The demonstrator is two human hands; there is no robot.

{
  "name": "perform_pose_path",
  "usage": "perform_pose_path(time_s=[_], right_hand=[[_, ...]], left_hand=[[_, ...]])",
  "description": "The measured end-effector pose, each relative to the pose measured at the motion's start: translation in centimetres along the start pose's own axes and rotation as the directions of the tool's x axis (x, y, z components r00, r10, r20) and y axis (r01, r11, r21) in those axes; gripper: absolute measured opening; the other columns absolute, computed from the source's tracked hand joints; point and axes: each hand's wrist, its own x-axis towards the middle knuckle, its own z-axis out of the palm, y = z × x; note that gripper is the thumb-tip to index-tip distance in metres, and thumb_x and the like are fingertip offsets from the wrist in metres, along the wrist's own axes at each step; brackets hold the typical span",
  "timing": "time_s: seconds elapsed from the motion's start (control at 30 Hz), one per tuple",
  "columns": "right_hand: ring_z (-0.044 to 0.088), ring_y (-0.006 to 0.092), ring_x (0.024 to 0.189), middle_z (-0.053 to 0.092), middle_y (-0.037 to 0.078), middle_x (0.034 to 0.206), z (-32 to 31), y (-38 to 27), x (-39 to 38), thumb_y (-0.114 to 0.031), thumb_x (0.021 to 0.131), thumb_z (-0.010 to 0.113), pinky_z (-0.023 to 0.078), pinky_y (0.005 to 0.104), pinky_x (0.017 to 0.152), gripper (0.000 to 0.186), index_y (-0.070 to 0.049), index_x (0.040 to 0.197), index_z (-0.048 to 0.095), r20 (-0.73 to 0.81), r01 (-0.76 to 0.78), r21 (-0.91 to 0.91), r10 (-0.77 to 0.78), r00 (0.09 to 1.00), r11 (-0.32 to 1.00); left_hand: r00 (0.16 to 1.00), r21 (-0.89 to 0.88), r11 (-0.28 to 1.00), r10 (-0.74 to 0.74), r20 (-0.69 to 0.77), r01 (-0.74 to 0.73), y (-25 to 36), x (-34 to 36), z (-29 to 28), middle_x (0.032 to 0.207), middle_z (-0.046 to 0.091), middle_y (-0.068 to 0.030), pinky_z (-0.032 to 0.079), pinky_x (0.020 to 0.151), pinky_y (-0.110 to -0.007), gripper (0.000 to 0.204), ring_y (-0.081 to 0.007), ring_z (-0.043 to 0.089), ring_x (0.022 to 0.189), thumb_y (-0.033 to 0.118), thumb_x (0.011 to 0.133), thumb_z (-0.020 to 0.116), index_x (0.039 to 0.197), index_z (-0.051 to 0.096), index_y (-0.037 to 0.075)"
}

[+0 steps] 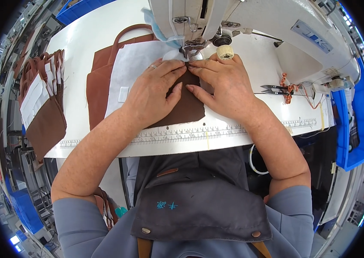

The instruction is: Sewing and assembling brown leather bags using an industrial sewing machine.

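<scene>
A dark brown fabric piece (pixel 186 107) lies flat on the white sewing table (pixel 83 38), close to its front edge, with its far end pushed up to the needle of the sewing machine (pixel 199 21). Both hands rest on top of it, palms down. The left hand (pixel 154 92) covers the piece's left half, fingers stretched toward the needle and pressing the cloth flat, not curled around anything; a ring shows on one finger. The right hand (pixel 222 81) lies just beside it on the right half, fingers likewise extended and pressing, with the fingertips of both hands almost meeting right before the presser foot. Under the brown piece lies a white fabric sheet (pixel 130 73), and beneath that a larger brown bag (pixel 98 86) with a looped handle reaching toward the far side of the table. A printed ruler strip (pixel 199 134) runs along the table's front edge, just below the piece. Small thread snips (pixel 276 90) lie well to the right of the right hand. A stack of brown and white pieces (pixel 42 103) sits off the table's left end.
</scene>
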Motion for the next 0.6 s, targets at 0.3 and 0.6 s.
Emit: perform_pose_path(time_s=[0.3,0.6], right_hand=[[0.059,0.021,0.101,0.074,0.003,0.113,0.8,0.4,0.5,-0.039,0.087,0.073,0.043,0.037,0.09,0.043,-0.004,0.111,0.077,-0.001,0.005,-0.095,-0.005,1.0,0.995],[0.059,0.0216,0.097,0.071,0.005,0.097,0.6,0.5,0.5,-0.036,0.087,0.075,0.044,0.0381,0.086,0.036,-0.006,0.107,0.078,-0.014,-0.034,-0.052,0.034,0.999,0.998]], left_hand=[[0.998,-0.002,0.999,0.051,0.021,-0.051,-2.9,1.4,-0.3,0.13,0.067,-0.0144,0.044,0.115,-0.045,0.035,-0.0316,0.065,0.118,0.01,0.088,0.068,0.122,0.07,0.0],[0.993,-0.018,0.997,0.073,0.089,-0.072,-4.0,1.9,-0.8,0.13,0.066,-0.0134,0.053,0.104,-0.04,0.037,-0.0311,0.065,0.118,0.008,0.087,0.067,0.123,0.071,0.002]])
